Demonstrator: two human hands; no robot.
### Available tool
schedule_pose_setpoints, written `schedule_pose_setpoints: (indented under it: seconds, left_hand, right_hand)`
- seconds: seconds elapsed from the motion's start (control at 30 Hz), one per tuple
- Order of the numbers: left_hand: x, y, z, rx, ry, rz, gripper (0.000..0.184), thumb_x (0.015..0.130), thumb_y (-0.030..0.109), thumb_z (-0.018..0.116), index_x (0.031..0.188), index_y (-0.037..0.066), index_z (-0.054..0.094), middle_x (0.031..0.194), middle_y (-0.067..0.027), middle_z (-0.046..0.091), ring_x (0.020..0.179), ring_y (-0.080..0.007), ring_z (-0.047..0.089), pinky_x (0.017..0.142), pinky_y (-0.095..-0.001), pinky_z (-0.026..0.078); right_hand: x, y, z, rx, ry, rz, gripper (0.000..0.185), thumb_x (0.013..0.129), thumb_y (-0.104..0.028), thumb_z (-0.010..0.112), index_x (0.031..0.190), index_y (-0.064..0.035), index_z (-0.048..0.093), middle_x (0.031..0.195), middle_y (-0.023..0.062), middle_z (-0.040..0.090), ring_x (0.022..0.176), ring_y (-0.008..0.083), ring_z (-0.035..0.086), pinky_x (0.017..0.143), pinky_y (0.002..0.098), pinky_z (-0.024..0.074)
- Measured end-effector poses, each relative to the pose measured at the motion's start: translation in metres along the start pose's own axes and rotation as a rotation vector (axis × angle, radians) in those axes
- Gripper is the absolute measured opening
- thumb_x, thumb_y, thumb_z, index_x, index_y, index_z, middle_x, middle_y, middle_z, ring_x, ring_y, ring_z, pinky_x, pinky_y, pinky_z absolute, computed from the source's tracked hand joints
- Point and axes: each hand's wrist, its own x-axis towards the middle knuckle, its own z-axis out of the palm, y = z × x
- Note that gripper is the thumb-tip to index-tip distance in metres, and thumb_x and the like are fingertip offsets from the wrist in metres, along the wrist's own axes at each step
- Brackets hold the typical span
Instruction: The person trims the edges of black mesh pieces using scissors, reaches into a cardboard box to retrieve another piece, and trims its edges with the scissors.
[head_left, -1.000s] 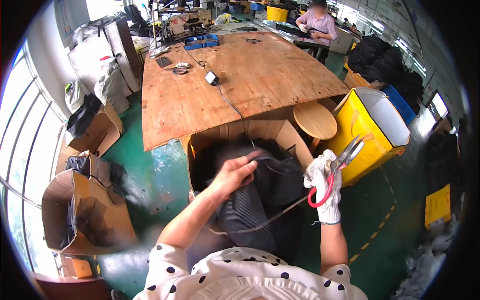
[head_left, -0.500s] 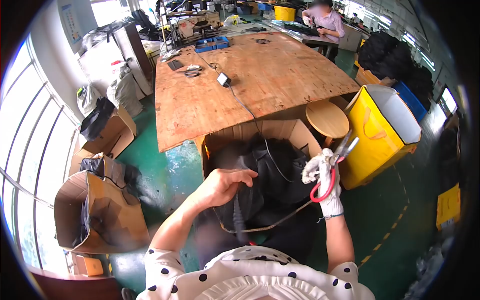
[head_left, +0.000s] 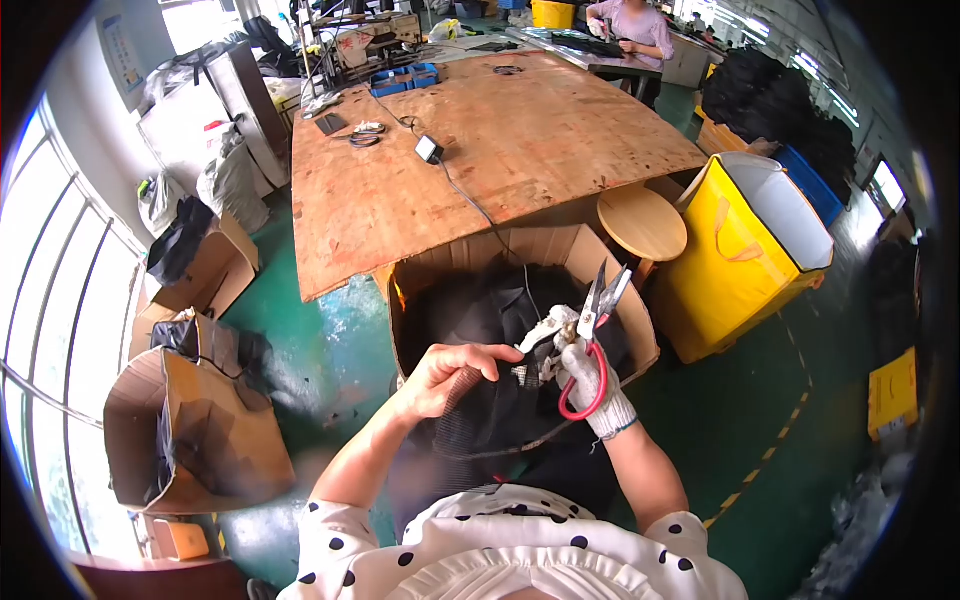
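My bare left hand pinches the edge of a piece of black mesh fabric, which hangs down over my lap. My right hand, in a white knitted glove, holds red-handled scissors with the blades pointing up and away from me. The gloved thumb and fingertips are at the fabric, close to my left fingertips; whether they grip it is hard to see. More black fabric lies heaped in an open cardboard box just beyond my hands.
A wooden table stands ahead, bearing a power adapter whose cable runs down into the box. A round stool and a yellow bag are at the right. Cardboard cartons stand left. A person works at the far table.
My right hand with the scissors has moved left, to the fabric beside my left hand. My left hand still pinches the fabric. The view has shifted slightly.
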Motion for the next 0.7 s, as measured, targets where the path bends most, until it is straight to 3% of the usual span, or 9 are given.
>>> schedule_pose_setpoints:
  seconds: [0.17, 0.2, 0.3, 0.33, 0.37, 0.43, 0.47, 0.53, 0.7]
  left_hand:
    - [0.0, -0.007, -0.004, 0.115, 0.013, 0.022, 0.016, 0.084, -0.005, 0.048, 0.092, 0.002, 0.06, 0.114, -0.0165, 0.061, 0.106, -0.0267, 0.059, 0.091, -0.0344, 0.045]
    - [0.0, -0.001, 0.004, 0.393, 0.157, -0.04, 0.026, 0.078, -0.007, 0.05, 0.1, 0.003, 0.06, 0.114, -0.015, 0.061, 0.107, -0.0274, 0.059, 0.092, -0.0343, 0.045]
    - [-0.016, -0.017, 0.021, 0.775, 0.295, -0.182, 0.042, 0.075, 0.017, 0.062, 0.116, 0.01, 0.054, 0.099, -0.016, 0.064, 0.087, -0.0328, 0.062, 0.075, -0.0401, 0.051]
    - [-0.019, -0.022, 0.026, 0.802, 0.21, -0.392, 0.042, 0.076, 0.028, 0.066, 0.113, 0.011, 0.057, 0.091, -0.0143, 0.066, 0.08, -0.0332, 0.063, 0.071, -0.0408, 0.051]
    - [-0.025, -0.037, 0.036, 0.828, 0.17, -0.444, 0.038, 0.077, 0.034, 0.065, 0.105, 0.009, 0.06, 0.082, -0.0136, 0.065, 0.076, -0.0326, 0.064, 0.068, -0.0417, 0.05]
    - [-0.033, -0.058, 0.059, 0.731, 0.21, -0.464, 0.035, 0.078, 0.036, 0.064, 0.097, 0.007, 0.062, 0.079, -0.0144, 0.065, 0.076, -0.0329, 0.063, 0.068, -0.0417, 0.05]
    - [-0.035, -0.061, 0.067, 0.674, 0.214, -0.475, 0.033, 0.079, 0.034, 0.064, 0.097, 0.006, 0.061, 0.077, -0.0148, 0.065, 0.075, -0.0334, 0.063, 0.068, -0.0422, 0.05]
    - [-0.043, -0.062, 0.077, 0.63, 0.216, -0.482, 0.033, 0.079, 0.033, 0.064, 0.097, 0.005, 0.061, 0.075, -0.0156, 0.064, 0.075, -0.0342, 0.063, 0.067, -0.0426, 0.049]
    - [-0.042, -0.045, 0.061, 0.573, 0.201, -0.33, 0.019, 0.078, 0.023, 0.063, 0.086, 0.005, 0.061, 0.066, -0.0171, 0.06, 0.07, -0.0365, 0.06, 0.061, -0.0442, 0.047]
  right_hand:
    - [-0.009, -0.003, -0.015, -0.518, 0.345, 0.038, 0.03, 0.084, -0.009, 0.058, 0.112, -0.0051, 0.049, 0.092, 0.0009, 0.052, 0.078, 0.01, 0.051, 0.071, 0.023, 0.044]
    - [0.014, 0.02, -0.068, 0.282, 0.015, -0.02, 0.014, 0.087, -0.007, 0.051, 0.101, -0.0078, 0.052, 0.088, 0.0011, 0.05, 0.078, 0.0113, 0.051, 0.071, 0.0246, 0.0441]
    - [0.007, -0.042, -0.031, -0.636, 0.094, -0.121, 0.006, 0.086, -0.01, 0.045, 0.09, -0.0105, 0.05, 0.085, 0.0014, 0.048, 0.082, 0.0122, 0.05, 0.077, 0.0279, 0.0425]
    - [0.012, -0.061, -0.013, -1.052, 0.038, -0.32, 0.006, 0.085, -0.009, 0.045, 0.089, -0.0101, 0.049, 0.085, 0.0013, 0.047, 0.082, 0.0118, 0.049, 0.079, 0.027, 0.0411]
    - [0.016, -0.073, -0.04, -0.124, -0.135, -0.065, 0.008, 0.085, -0.009, 0.045, 0.092, -0.0081, 0.047, 0.086, 0.0023, 0.046, 0.083, 0.0127, 0.048, 0.08, 0.0274, 0.0399]
    - [0.009, -0.089, -0.047, -0.131, -0.091, 0.023, 0.012, 0.084, -0.012, 0.046, 0.094, -0.0076, 0.044, 0.086, 0.0027, 0.042, 0.081, 0.0137, 0.046, 0.08, 0.0278, 0.0382]
    - [-0.002, -0.093, -0.042, -1.055, 0.065, -0.19, 0.013, 0.083, -0.015, 0.047, 0.093, -0.0091, 0.042, 0.084, 0.0021, 0.039, 0.078, 0.0137, 0.044, 0.08, 0.0279, 0.0378]
    - [-0.016, -0.09, -0.063, -1.014, 0.308, -0.301, 0.044, 0.085, -0.018, 0.052, 0.124, -0.0007, 0.04, 0.103, 0.0079, 0.05, 0.092, 0.018, 0.052, 0.087, 0.0311, 0.0398]
    - [-0.024, -0.082, -0.074, -0.993, 0.243, -0.244, 0.051, 0.085, -0.018, 0.05, 0.128, 0.0024, 0.035, 0.103, 0.0098, 0.052, 0.096, 0.0193, 0.052, 0.089, 0.0314, 0.0396]
